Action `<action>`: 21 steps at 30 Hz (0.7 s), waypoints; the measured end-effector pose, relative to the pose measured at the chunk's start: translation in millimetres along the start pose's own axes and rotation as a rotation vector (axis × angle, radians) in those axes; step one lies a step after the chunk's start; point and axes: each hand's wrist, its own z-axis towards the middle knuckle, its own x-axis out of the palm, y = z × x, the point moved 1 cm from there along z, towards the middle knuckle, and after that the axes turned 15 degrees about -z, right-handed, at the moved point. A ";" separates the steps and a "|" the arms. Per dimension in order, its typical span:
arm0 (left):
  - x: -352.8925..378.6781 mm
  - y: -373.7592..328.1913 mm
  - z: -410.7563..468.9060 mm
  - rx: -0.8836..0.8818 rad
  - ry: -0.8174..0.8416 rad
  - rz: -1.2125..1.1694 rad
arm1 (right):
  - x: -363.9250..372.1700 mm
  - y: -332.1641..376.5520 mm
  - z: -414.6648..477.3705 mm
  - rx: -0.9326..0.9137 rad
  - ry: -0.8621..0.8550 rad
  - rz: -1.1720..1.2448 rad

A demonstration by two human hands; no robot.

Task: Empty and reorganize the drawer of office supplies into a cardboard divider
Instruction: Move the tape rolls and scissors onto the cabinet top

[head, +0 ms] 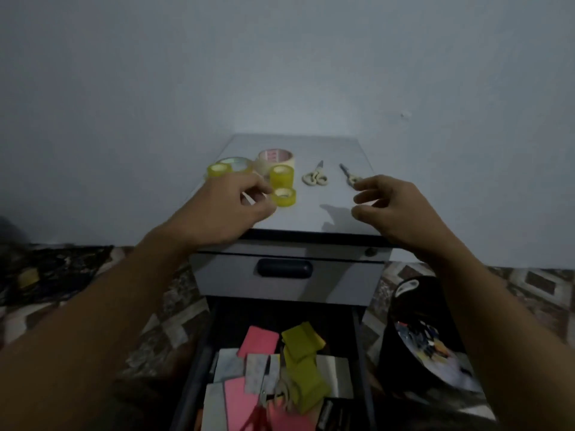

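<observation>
- You were at the emptying step. Tape rolls [275, 158] and two pairs of scissors [315, 177] lay on the cabinet top [311, 213], in the middle of the frame.
- Your left hand [230, 209] was by the small yellow roll [283, 196] with its fingers curled. I could not tell if it pinched anything or only touched the roll.
- Your right hand [389, 206] hovered just beside the far-right scissors. Its fingers were loosely bent and apart, and it held nothing.
- The open drawer [199, 368] at the bottom of the frame had pink notes [258, 340] and yellow notes [303, 353] in it, so I think a lot was left to take out.
- Next, I think, you needed to reach down and lift out those loose papers without spilling them.
- No cardboard divider showed anywhere.
- The drawer's near end was cut off. The black bin [413, 337] at the lower right held small things too blurry to name.
</observation>
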 end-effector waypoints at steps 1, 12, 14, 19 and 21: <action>4.1 7.4 -13.2 -0.036 0.004 -0.031 | 9.0 0.2 -12.9 -0.002 0.020 0.019; 115.5 161.1 -137.4 -0.512 0.306 -0.125 | 174.0 -39.4 -129.8 0.122 0.392 0.047; 133.0 180.8 -154.5 -0.640 0.429 -0.123 | 201.3 -47.7 -145.2 0.149 0.481 -0.010; 165.0 207.3 -180.4 -0.743 0.495 -0.058 | 243.1 -55.9 -167.3 0.190 0.588 -0.035; 171.7 208.2 -184.9 -0.672 0.453 0.042 | 253.7 -59.5 -170.5 0.174 0.574 -0.104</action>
